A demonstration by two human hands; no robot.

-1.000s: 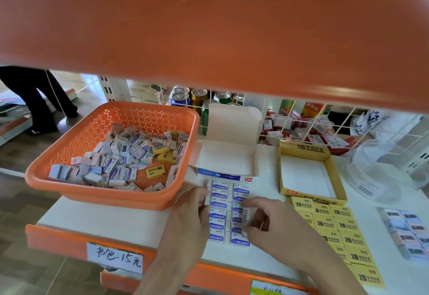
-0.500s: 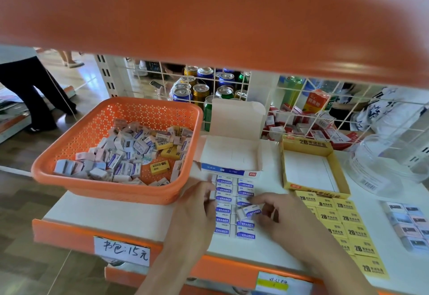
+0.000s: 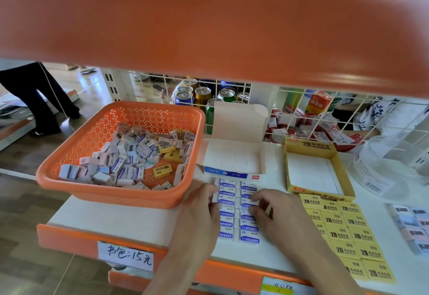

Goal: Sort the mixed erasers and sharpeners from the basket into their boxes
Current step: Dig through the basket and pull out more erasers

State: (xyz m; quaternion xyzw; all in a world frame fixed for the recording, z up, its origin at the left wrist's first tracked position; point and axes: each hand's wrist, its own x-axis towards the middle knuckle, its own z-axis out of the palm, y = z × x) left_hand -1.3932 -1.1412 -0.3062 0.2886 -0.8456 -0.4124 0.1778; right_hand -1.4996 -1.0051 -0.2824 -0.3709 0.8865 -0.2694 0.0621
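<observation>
An orange basket (image 3: 69,178) at the left holds a mixed heap of pastel sharpeners and erasers (image 3: 130,155), with some yellow 2B erasers among them. In front of an open white-and-blue box (image 3: 234,157), blue-and-white erasers (image 3: 249,228) lie in two columns. My left hand (image 3: 204,211) presses its fingertips against the left column's side. My right hand (image 3: 274,213) pinches an eraser in the right column between fingers and thumb. An open yellow box (image 3: 290,167) stands to the right, with rows of yellow 2B erasers (image 3: 348,234) before it.
Pastel sharpeners (image 3: 413,225) lie in rows at the far right. A clear plastic container (image 3: 383,171) stands behind them. An orange shelf (image 3: 209,16) hangs low overhead. Drink cans (image 3: 202,95) sit behind a wire grid. A person's legs (image 3: 34,90) stand at far left.
My right hand has brought a tilted blue-and-white eraser down flat into the right column. My left hand stays against the left column.
</observation>
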